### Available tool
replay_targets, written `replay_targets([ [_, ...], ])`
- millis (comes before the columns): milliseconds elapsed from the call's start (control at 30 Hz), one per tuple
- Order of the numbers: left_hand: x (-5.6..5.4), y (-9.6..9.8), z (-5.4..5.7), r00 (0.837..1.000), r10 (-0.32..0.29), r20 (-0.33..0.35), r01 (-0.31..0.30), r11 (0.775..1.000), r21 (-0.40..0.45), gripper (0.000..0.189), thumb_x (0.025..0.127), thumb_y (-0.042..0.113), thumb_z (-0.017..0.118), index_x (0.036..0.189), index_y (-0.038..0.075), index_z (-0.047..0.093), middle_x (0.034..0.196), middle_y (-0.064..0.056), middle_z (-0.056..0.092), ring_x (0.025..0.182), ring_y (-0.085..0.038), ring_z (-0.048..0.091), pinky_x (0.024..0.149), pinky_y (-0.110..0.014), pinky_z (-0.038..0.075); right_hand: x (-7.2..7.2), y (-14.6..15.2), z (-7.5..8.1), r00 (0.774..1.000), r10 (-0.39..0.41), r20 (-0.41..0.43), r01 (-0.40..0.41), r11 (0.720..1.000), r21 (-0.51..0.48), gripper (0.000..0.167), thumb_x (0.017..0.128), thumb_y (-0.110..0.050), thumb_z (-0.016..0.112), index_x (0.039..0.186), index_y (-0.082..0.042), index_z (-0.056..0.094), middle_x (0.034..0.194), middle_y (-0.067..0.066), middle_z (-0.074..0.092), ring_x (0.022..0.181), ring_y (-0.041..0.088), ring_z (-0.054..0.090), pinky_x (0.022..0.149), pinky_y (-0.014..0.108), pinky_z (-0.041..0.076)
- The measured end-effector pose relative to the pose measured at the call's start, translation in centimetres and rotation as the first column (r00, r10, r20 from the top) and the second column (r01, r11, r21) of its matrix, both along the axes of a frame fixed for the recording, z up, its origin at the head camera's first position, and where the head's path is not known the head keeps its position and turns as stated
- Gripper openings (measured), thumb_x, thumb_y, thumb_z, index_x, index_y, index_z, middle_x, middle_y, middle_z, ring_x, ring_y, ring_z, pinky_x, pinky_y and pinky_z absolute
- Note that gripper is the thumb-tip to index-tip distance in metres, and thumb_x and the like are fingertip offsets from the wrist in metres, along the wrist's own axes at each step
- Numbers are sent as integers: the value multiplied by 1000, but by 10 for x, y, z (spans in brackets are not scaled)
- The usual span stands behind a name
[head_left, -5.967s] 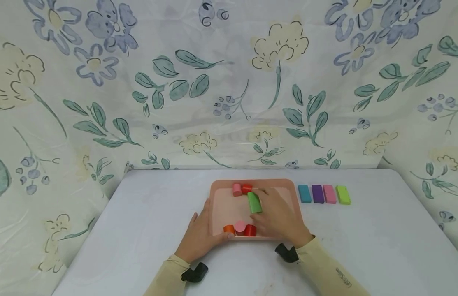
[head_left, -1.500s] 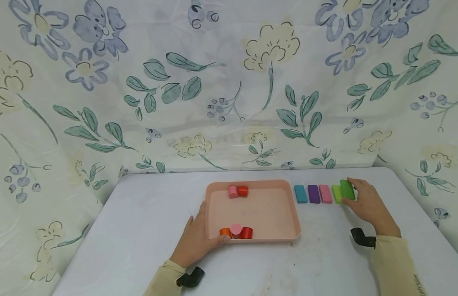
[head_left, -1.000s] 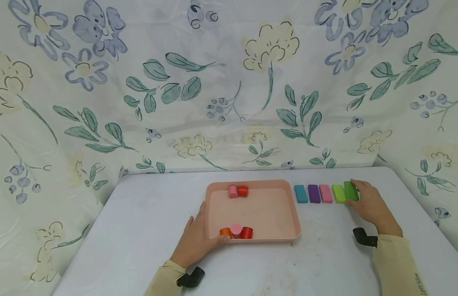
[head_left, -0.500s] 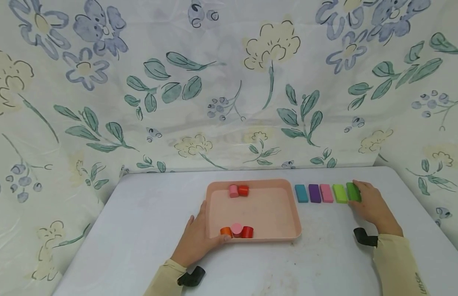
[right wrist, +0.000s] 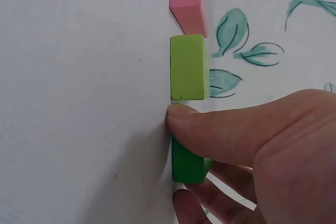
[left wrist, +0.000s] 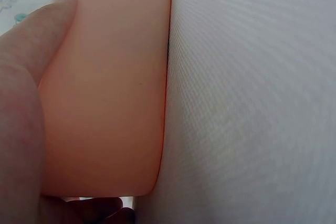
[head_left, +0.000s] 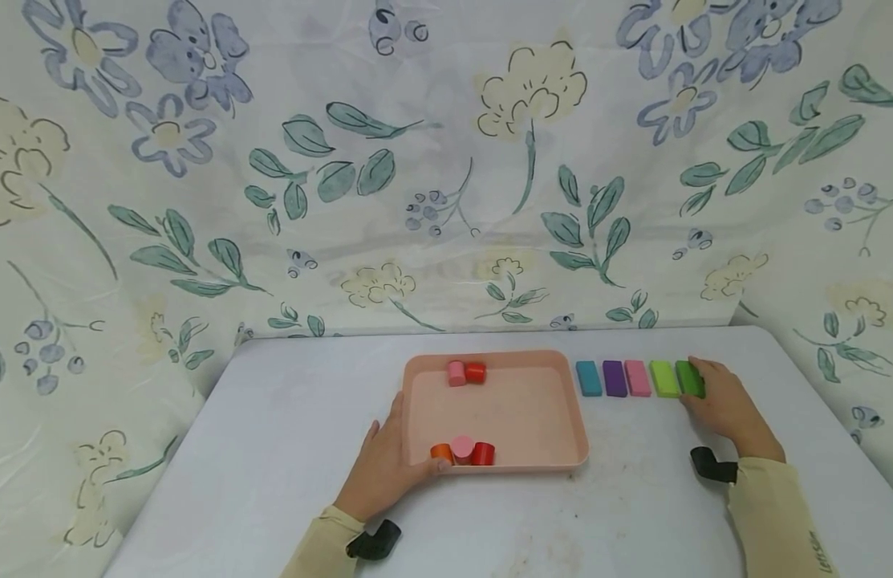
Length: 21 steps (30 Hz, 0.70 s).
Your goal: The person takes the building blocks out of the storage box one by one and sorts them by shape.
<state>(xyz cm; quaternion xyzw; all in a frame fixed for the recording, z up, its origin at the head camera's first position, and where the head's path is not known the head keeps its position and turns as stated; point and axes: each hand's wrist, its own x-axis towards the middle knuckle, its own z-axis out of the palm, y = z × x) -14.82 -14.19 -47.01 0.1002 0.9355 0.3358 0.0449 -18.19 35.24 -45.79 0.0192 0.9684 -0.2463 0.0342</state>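
At the right end of a row on the table, my right hand (head_left: 724,404) pinches a dark green rectangular block (head_left: 689,378). The right wrist view shows my thumb on the block's side facing the lime green block (right wrist: 187,67), with fingers beyond it; part of the green block (right wrist: 187,163) is hidden. My left hand (head_left: 383,474) holds the near left corner of a peach tray (head_left: 576,417), thumb over the front rim and fingers along the left side. In the left wrist view the tray wall (left wrist: 105,103) lies between thumb and fingers.
Left of the green block stand pink (head_left: 638,378), purple (head_left: 614,379) and blue (head_left: 589,379) blocks, spaced apart. Inside the tray lie pink (head_left: 456,373) and red (head_left: 476,372) cylinders at the back, and orange (head_left: 441,454), pink (head_left: 462,449) and red (head_left: 484,453) ones in front.
From over the tray, my right hand has carried the green block to the row's right end. It came down beside the lime block and shifted slightly right. My left hand stays at the tray.
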Motion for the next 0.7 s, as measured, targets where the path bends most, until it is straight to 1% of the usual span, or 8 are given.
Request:
replay_targets([
  [267, 2, -2, 0, 1000, 0, -14, 0, 1000, 3, 125, 76, 71, 72, 161, 3, 9, 164, -14, 26, 143, -34, 38, 118, -66, 7, -2, 4, -2, 999, 27, 22, -27, 1000, -8, 66, 92, -5, 64, 143, 22, 31, 139, 47, 32, 127, 63, 33, 104, 71, 32],
  [500, 2, 0, -1, 1000, 3, -5, -3, 999, -40, 124, 77, 73, 69, 161, 4, 10, 165, -13, 24, 145, -34, 36, 118, -66, 7, -2, 5, 0, 999, 11, 53, -8, 999, -49, 71, 91, -5, 65, 145, 20, 27, 142, 46, 29, 130, 62, 30, 106, 71, 30],
  [700, 1, 0, 0, 1000, 7, 2, -6, 999, -52, 125, 76, 73, 70, 161, 4, 9, 165, -14, 24, 146, -34, 33, 119, -65, 7, 0, 3, 4, 999, -18, 33, 20, 997, -69, 77, 88, -6, 70, 147, 18, 26, 142, 44, 30, 126, 59, 36, 104, 71, 32],
])
